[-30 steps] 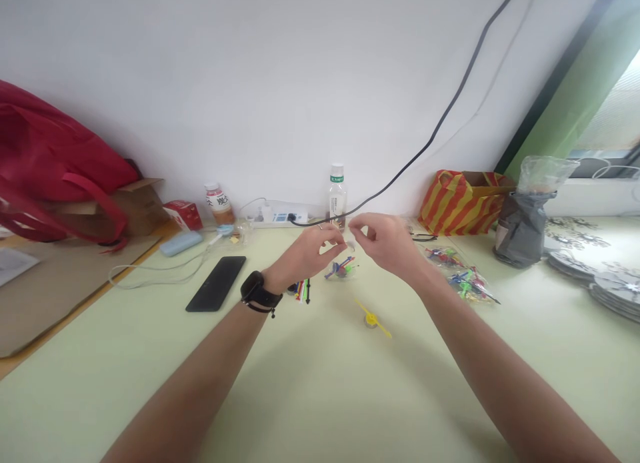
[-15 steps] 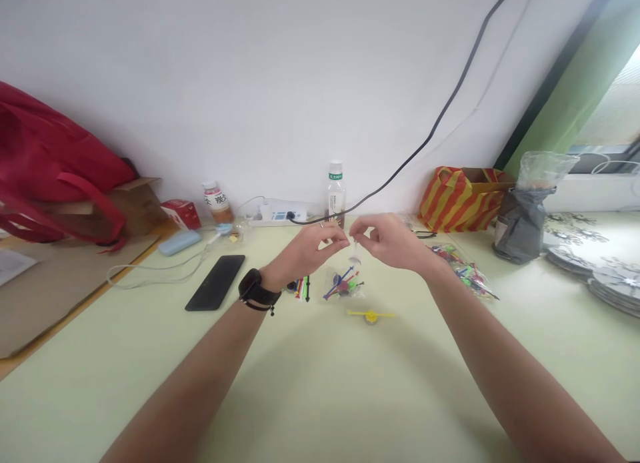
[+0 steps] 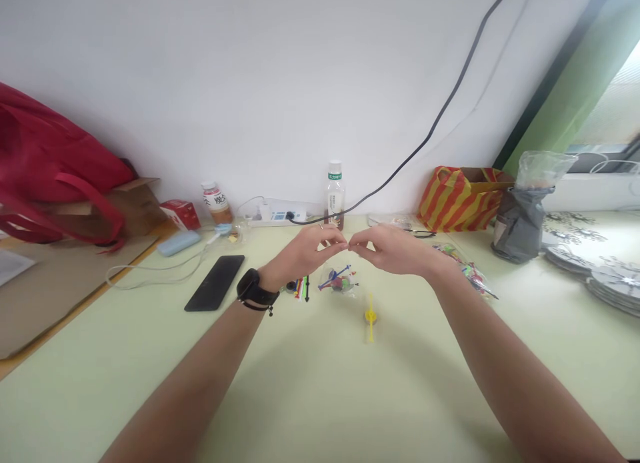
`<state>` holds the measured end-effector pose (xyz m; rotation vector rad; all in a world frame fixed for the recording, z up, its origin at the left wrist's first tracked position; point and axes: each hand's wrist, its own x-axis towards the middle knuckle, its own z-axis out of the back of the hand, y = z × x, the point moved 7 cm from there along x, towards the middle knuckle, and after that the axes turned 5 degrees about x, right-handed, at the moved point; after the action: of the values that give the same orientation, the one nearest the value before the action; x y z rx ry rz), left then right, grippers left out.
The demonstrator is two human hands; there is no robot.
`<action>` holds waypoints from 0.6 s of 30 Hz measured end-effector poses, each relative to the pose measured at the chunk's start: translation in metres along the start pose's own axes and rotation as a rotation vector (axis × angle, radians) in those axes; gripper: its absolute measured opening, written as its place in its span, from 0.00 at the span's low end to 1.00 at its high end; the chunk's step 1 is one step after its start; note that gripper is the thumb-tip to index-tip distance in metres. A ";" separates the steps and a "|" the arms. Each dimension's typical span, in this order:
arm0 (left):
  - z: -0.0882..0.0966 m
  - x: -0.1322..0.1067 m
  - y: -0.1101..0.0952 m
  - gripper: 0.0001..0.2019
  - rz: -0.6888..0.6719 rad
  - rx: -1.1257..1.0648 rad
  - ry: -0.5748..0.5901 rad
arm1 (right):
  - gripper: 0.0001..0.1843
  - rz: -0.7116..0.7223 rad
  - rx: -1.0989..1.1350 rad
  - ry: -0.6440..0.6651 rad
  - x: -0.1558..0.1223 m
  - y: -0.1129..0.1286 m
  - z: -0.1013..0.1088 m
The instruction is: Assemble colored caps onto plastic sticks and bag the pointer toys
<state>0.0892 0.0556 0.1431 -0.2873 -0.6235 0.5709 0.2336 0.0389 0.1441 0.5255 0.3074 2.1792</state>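
Both hands meet above the pale green table (image 3: 310, 396), fingertips almost touching. My left hand (image 3: 307, 251), with a black watch on its wrist, pinches the top edge of a small clear plastic bag (image 3: 340, 279) of coloured stick-shaped parts. My right hand (image 3: 393, 249) pinches the same top edge from the other side. The bag hangs just below the fingers, near the table. A yellow spinner-like piece (image 3: 371, 315) lies on the table in front of the bag. A few loose coloured sticks (image 3: 301, 288) lie beside my left wrist.
A black phone (image 3: 215, 291) lies to the left. More bags of coloured parts (image 3: 467, 271) are on the right. Along the wall stand a bottle (image 3: 336, 194), a power strip (image 3: 280, 215), a striped bag (image 3: 463, 197) and a red bag (image 3: 55, 176).
The hands have come closer together and dropped slightly, fingertips now nearly touching over the bag. The yellow piece on the table has kept turning and now points toward me.
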 end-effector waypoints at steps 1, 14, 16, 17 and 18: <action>0.001 0.000 0.002 0.13 0.009 0.004 -0.001 | 0.14 -0.006 0.001 0.004 -0.001 0.000 0.001; 0.023 -0.004 0.016 0.16 0.058 0.060 -0.088 | 0.10 0.073 0.041 -0.052 -0.004 0.005 0.009; 0.024 -0.004 0.017 0.17 0.058 0.071 -0.092 | 0.11 0.062 0.021 -0.059 -0.003 0.005 0.008; 0.025 -0.005 0.018 0.17 0.058 0.074 -0.094 | 0.11 0.054 0.018 -0.063 -0.003 0.004 0.007; 0.025 -0.005 0.019 0.17 0.056 0.075 -0.090 | 0.11 0.046 0.020 -0.065 -0.003 0.002 0.007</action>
<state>0.0627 0.0700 0.1527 -0.2096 -0.6809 0.6627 0.2367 0.0357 0.1503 0.6190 0.2844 2.2006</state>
